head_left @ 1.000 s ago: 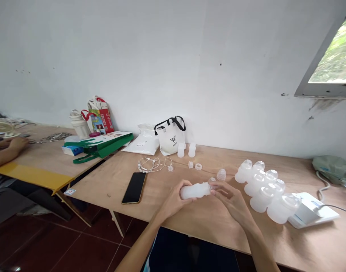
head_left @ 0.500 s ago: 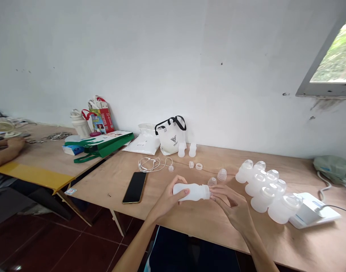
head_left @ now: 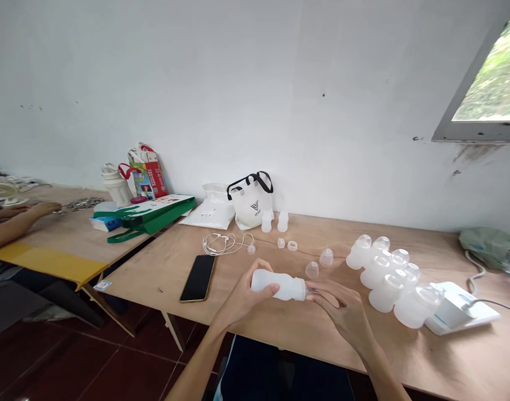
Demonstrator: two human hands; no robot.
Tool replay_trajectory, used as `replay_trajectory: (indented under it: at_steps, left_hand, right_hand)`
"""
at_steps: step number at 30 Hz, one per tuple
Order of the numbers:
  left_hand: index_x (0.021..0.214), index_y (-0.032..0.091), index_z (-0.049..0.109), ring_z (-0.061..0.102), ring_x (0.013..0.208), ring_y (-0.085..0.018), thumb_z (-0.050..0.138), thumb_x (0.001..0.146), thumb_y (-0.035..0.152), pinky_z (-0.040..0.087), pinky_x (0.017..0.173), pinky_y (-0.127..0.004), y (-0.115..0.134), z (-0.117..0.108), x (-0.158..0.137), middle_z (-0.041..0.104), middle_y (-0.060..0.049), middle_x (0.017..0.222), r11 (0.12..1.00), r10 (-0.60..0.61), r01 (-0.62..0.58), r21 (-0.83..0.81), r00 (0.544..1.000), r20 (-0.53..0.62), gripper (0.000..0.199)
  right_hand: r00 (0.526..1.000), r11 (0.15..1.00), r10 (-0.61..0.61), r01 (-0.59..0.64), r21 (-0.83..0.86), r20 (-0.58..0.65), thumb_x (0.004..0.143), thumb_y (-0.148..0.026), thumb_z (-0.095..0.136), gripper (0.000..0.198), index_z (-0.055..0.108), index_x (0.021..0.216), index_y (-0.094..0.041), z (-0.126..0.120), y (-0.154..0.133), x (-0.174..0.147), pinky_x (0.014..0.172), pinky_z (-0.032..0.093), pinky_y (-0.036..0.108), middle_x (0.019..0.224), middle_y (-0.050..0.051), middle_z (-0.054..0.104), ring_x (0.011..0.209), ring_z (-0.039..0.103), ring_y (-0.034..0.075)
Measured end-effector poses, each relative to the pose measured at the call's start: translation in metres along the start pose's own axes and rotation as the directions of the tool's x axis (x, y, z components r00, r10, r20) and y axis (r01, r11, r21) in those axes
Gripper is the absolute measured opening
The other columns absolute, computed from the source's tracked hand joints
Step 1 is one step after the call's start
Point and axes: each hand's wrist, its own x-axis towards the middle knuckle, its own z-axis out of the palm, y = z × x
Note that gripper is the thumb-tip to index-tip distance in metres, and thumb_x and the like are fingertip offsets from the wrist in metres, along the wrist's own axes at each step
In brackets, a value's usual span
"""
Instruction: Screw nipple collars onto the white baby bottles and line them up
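My left hand [head_left: 255,287] is wrapped round a frosted white baby bottle [head_left: 277,284], which lies sideways over the table with its mouth pointing right. A pale ring [head_left: 300,289] sits round the bottle's mouth. At that end, the fingers of my right hand [head_left: 338,303] pinch a small clear tip that they mostly cover. Just beyond my hands, two clear dome caps [head_left: 312,270] rest on the table. Farther back are a white ring [head_left: 292,245], a small clear piece [head_left: 281,243] and two small frosted bottles [head_left: 282,221].
Several capped frosted bottles [head_left: 384,273] stand in rows at the right, beside a white device [head_left: 461,312] with a cable. A black phone [head_left: 197,278], white earphones [head_left: 225,244] and a white bag [head_left: 255,203] lie left. A co-worker's arms [head_left: 23,220] rest on the neighbouring table.
The bottle and both hands have shifted slightly left and down, and its mouth end tilts lower. The near dome cap shows more fully. The co-worker's hand has reached farther right.
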Motion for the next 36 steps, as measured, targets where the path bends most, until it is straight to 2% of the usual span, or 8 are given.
replay_trajectory:
  at_steps: [6,10,14,21,25,28,32,36]
  left_hand:
    - [0.110,0.023,0.055,0.055,0.086,-0.016,0.082,0.082,0.040,0.044,0.070,-0.023,0.003,0.000,-0.005,0.057,-0.001,0.103,0.983,0.082,-0.090,0.161,0.995,0.060,0.042]
    - [0.108,0.024,0.062,0.057,0.099,-0.019,0.077,0.089,0.032,0.045,0.086,-0.029,-0.003,0.003,-0.003,0.058,-0.003,0.110,0.908,0.255,-0.279,0.313,0.960,0.116,0.026]
    - [0.113,0.026,0.065,0.058,0.101,-0.019,0.071,0.094,0.028,0.045,0.088,-0.029,-0.007,0.006,0.000,0.057,-0.004,0.115,0.860,0.331,-0.362,0.360,0.932,0.147,0.020]
    - [0.118,0.023,0.056,0.060,0.093,-0.019,0.082,0.082,0.040,0.047,0.074,-0.025,0.000,0.012,0.000,0.062,-0.003,0.113,0.979,0.076,-0.081,0.188,0.997,0.034,0.048]
    - [0.111,0.021,0.056,0.054,0.078,-0.013,0.081,0.082,0.044,0.042,0.064,-0.021,0.001,0.010,0.000,0.059,0.000,0.098,1.000,0.013,-0.015,0.025,0.997,0.073,0.045]
    - [0.107,0.020,0.056,0.050,0.068,-0.010,0.078,0.084,0.047,0.040,0.058,-0.020,0.001,0.007,0.000,0.056,0.001,0.089,0.998,-0.019,0.025,-0.049,0.993,0.116,0.043]
    - [0.108,0.019,0.057,0.049,0.065,-0.010,0.078,0.083,0.048,0.040,0.057,-0.020,0.005,0.003,-0.002,0.056,0.001,0.087,0.996,-0.029,0.042,-0.076,0.986,0.164,0.043]
    - [0.106,0.019,0.061,0.053,0.078,-0.013,0.083,0.079,0.042,0.041,0.065,-0.022,0.013,0.002,-0.004,0.059,0.000,0.094,0.997,0.026,-0.033,0.067,0.994,0.108,0.041]
  right_hand:
    - [0.993,0.993,0.117,-0.117,0.023,0.001,0.096,-0.049,0.061,0.030,0.078,0.089,-0.026,0.006,0.001,-0.001,0.069,0.058,0.028,0.087,0.004,0.080,0.082,0.075,0.023]
    - [0.983,0.981,0.181,-0.181,0.067,-0.002,0.104,-0.051,0.046,0.044,0.060,0.073,-0.023,0.012,-0.005,-0.001,0.058,0.048,0.023,0.065,0.000,0.064,0.061,0.061,0.015]
    - [0.975,0.971,0.216,-0.219,0.093,0.046,0.105,-0.052,0.042,0.048,0.050,0.068,-0.023,0.012,-0.005,-0.001,0.052,0.041,0.023,0.056,-0.004,0.050,0.051,0.048,0.012]
    - [0.992,0.992,0.122,-0.121,-0.043,0.026,0.103,-0.047,0.049,0.032,0.065,0.089,-0.023,-0.005,-0.002,-0.002,0.053,0.044,0.022,0.073,0.000,0.064,0.063,0.059,0.013]
    - [0.993,0.994,0.086,-0.091,0.062,0.081,0.100,-0.042,0.059,0.018,0.065,0.106,-0.025,-0.011,-0.001,-0.002,0.053,0.050,0.023,0.092,0.002,0.072,0.065,0.063,0.013]
    - [0.995,0.985,0.063,-0.074,0.153,0.075,0.097,-0.038,0.065,0.027,0.063,0.122,-0.028,-0.011,0.000,-0.002,0.055,0.055,0.025,0.105,0.005,0.074,0.068,0.066,0.014]
    - [0.996,0.983,0.042,-0.054,0.174,0.073,0.094,-0.036,0.069,0.026,0.070,0.119,-0.029,-0.011,-0.003,-0.003,0.054,0.056,0.025,0.088,0.002,0.074,0.064,0.064,0.014]
    - [0.991,0.975,0.110,-0.122,0.187,0.071,0.091,-0.037,0.073,0.021,0.076,0.109,-0.027,-0.010,-0.010,-0.004,0.049,0.054,0.024,0.077,0.000,0.073,0.055,0.060,0.012]
